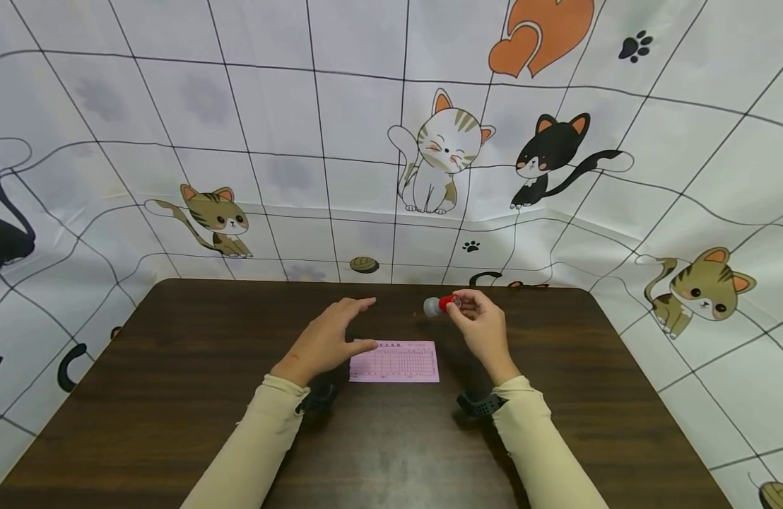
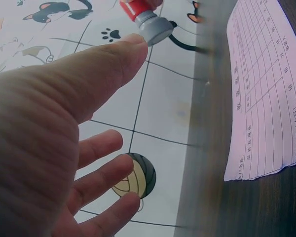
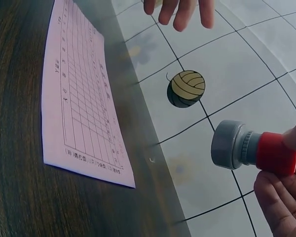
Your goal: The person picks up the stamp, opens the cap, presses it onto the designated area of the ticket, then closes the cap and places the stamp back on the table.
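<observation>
My right hand [image 1: 483,327] pinches a small round stamp [image 1: 433,306] between thumb and fingers, above the far part of the table. Its body is red, with a ribbed neck and a wide grey end that points left, towards the other hand. In the right wrist view the stamp [image 3: 232,145] shows side-on, with its red end partly covered by the fingers. Empty and with its fingers extended, my left hand [image 1: 324,339] hovers beside the left edge of a pink printed form [image 1: 398,364]. The form, ruled like a receipt, lies flat on the table.
The dark wooden table [image 1: 194,382] has rounded far corners. Behind it and at both sides hangs a white sheet [image 1: 360,177] with a black grid and cartoon cats. Dark straps [image 1: 480,404] circle both wrists, over light sleeves.
</observation>
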### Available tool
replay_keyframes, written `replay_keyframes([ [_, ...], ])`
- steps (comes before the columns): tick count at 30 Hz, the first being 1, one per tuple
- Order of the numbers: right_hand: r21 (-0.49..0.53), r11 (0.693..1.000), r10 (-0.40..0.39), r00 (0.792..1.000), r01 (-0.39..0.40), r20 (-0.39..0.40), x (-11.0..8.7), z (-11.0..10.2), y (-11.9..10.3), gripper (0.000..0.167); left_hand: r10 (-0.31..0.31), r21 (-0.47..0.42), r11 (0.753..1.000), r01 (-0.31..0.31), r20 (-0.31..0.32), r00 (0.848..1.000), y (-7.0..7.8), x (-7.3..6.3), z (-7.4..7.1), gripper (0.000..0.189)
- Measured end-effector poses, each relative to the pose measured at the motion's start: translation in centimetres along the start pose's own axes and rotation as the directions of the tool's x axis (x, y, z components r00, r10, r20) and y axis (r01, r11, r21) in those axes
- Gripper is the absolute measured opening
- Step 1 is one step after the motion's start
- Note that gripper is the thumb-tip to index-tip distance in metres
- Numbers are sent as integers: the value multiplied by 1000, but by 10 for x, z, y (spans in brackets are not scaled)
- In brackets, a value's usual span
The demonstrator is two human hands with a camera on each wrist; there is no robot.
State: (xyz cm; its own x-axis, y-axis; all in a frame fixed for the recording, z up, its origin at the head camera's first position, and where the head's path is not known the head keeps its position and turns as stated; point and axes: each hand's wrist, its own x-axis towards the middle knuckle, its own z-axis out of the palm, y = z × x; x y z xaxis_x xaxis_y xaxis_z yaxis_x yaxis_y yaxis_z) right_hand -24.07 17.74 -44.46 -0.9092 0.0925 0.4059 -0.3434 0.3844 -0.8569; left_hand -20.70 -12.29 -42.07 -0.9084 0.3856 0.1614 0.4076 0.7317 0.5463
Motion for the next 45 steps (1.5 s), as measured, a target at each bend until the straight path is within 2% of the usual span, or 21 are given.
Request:
replay_keyframes([
  [6, -1, 1000, -25, 999, 25, 27, -7, -5, -27, 25, 1, 10, 1000, -1, 4, 1000, 3, 1, 1, 80],
  [8, 3, 1000, -30, 999, 30, 44, -6, -5, -25, 24, -6, 12, 1000, 5, 8, 1000, 3, 1, 2, 80],
  [12, 12, 999, -35, 997, 34, 75, -1, -1, -1, 25, -7, 19, 1000, 7, 13, 1000, 3, 1, 3, 80],
  [26, 30, 998, -62, 989, 59, 134, -2, 0, -1, 26, 3, 41, 999, -4, 20, 1000, 1, 0, 6, 78],
  [34, 56, 993, -111, 978, 102, 174, -4, 2, 1, 31, 14, 42, 999, -15, 31, 999, 0, 0, 7, 78],
  [45, 40, 993, -117, 973, 111, 197, -7, 2, -3, 24, 12, 57, 998, -13, 15, 1000, 0, 0, 6, 78],
])
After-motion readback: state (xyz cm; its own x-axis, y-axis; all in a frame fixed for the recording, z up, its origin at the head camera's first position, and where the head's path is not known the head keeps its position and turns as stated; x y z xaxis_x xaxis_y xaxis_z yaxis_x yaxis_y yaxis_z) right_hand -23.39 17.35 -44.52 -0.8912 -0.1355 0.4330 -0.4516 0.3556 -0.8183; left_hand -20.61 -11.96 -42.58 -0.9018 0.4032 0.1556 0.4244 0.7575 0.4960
